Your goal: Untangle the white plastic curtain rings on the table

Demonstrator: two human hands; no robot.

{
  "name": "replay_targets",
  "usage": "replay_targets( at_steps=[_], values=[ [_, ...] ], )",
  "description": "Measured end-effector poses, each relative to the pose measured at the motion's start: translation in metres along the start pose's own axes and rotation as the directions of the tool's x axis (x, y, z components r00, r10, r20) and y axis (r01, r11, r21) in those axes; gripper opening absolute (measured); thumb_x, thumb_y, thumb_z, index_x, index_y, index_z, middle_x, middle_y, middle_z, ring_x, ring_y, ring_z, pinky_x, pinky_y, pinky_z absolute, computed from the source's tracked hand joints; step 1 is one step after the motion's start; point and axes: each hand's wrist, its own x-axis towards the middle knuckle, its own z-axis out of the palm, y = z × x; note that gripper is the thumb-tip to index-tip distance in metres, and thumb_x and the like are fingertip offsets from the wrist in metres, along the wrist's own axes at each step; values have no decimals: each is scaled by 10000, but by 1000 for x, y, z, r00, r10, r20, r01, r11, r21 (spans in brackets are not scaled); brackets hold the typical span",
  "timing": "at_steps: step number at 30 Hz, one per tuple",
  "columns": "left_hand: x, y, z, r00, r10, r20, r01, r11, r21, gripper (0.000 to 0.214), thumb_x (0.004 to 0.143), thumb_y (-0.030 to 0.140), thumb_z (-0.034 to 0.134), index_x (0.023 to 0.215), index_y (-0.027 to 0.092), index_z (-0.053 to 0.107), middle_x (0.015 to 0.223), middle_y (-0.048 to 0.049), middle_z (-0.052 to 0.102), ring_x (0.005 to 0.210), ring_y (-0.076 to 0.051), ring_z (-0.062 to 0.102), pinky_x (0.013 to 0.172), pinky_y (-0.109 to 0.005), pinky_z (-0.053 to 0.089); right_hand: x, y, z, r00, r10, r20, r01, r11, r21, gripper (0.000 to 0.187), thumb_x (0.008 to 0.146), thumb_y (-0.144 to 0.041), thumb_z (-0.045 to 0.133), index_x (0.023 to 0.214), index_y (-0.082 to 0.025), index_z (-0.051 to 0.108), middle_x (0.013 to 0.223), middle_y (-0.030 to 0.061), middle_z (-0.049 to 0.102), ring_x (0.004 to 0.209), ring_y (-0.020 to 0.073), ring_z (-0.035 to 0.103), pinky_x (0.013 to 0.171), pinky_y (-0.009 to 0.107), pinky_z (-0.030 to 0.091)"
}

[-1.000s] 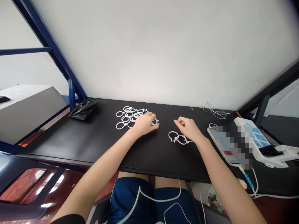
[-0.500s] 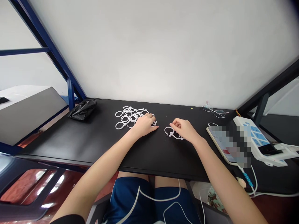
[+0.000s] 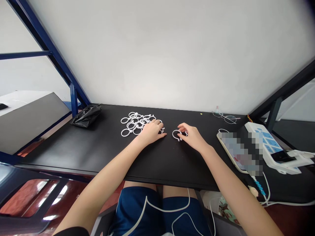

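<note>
Head view, and here we go: the left hand [image 3: 152,131] is down on the black desk [image 3: 73,147], fingers [image 3: 160,131] together and draped over the right edge of a pile of white plastic rings [image 3: 135,125]. Gripping or just resting? Can't tell from here. Right beside it, the right hand [image 3: 193,137] has its fingertips [image 3: 181,128] bunched around a white ring [image 3: 176,134], which lies apart from the pile; clamped or not, can't call it. Out on the left, a crumpled black plastic bag [image 3: 86,116]. Far edge, glasses [image 3: 225,118]. Over on the right, a pixelated phone [image 3: 237,152] beside a white power strip [image 3: 267,144].
</note>
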Motion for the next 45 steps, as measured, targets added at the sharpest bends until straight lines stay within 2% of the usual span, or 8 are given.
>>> replay_targets(
  at_steps=[8, 14, 19, 25, 31, 36, 41, 45],
  values=[
    [1, -2, 7, 997, 6, -73, -7, 1000, -12, 402, 891, 541, 527, 1020, 165, 590, 1027, -87, 624, 984, -230, 571, 633, -267, 445, 2, -2, 1, 984, 58, -169, -45, 996, 77, 115, 791, -232, 606, 902, -224, 579, 775, 15, 707, 741, 191, 675, 712, 320, 507],
    [2, 0, 8, 994, -42, -104, 37, 998, -45, 382, 889, 539, 533, 978, 172, 589, 983, -76, 622, 955, -219, 576, 613, -258, 427, 1, -9, 0, 946, 30, -323, 37, 979, 200, 171, 845, -371, 582, 854, -204, 548, 750, 43, 688, 620, 175, 662, 613, 294, 520],
    [0, 7, 1, 982, 43, -186, -73, 985, -156, 333, 920, 471, 513, 1083, 184, 557, 1024, -59, 614, 949, -189, 593, 634, -245, 445, -2, -15, 7, 957, -37, -288, 115, 959, 258, 204, 865, -399, 583, 827, -201, 548, 758, 39, 669, 588, 164, 662, 565, 270, 517],
    [-3, 18, -3, 948, 168, -272, -233, 945, -230, 197, 928, 280, 464, 1075, 179, 548, 904, -35, 617, 819, -144, 606, 602, -221, 433, -5, -21, 12, 962, -115, -249, 170, 963, 211, 219, 913, -417, 521, 878, -210, 583, 832, 46, 687, 649, 169, 671, 605, 275, 527],
    [-6, 20, -1, 932, 235, -277, -311, 911, -271, 249, 935, 259, 441, 1152, 202, 548, 963, -40, 623, 739, -116, 605, 614, -214, 443, -6, -22, 11, 942, -163, -293, 216, 964, 156, 240, 936, -381, 475, 934, -216, 648, 905, 62, 692, 714, 183, 668, 622, 292, 540],
    [-5, 20, 1, 948, 246, -203, -303, 894, -330, 177, 942, 286, 463, 941, 196, 615, 931, -30, 637, 734, -115, 606, 654, -223, 457, -7, -19, 12, 937, -175, -301, 225, 965, 139, 244, 926, -293, 450, 960, -222, 681, 960, 67, 699, 798, 201, 674, 674, 315, 552],
    [-5, 18, 5, 949, 233, -211, -296, 888, -352, 213, 924, 316, 521, 1102, 217, 582, 978, -24, 631, 739, -111, 614, 656, -219, 461, -7, -21, 13, 941, -179, -288, 229, 962, 149, 235, 912, -278, 472, 953, -223, 697, 910, 49, 711, 744, 184, 672, 673, 307, 544],
    [-5, 17, 4, 946, 262, -194, -316, 878, -358, 184, 936, 303, 507, 1070, 221, 604, 1001, -24, 622, 739, -103, 613, 673, -214, 467, -8, -23, 14, 944, -175, -279, 221, 965, 142, 232, 902, -308, 499, 963, -221, 705, 897, 53, 721, 736, 195, 670, 653, 318, 546]
  ],
)
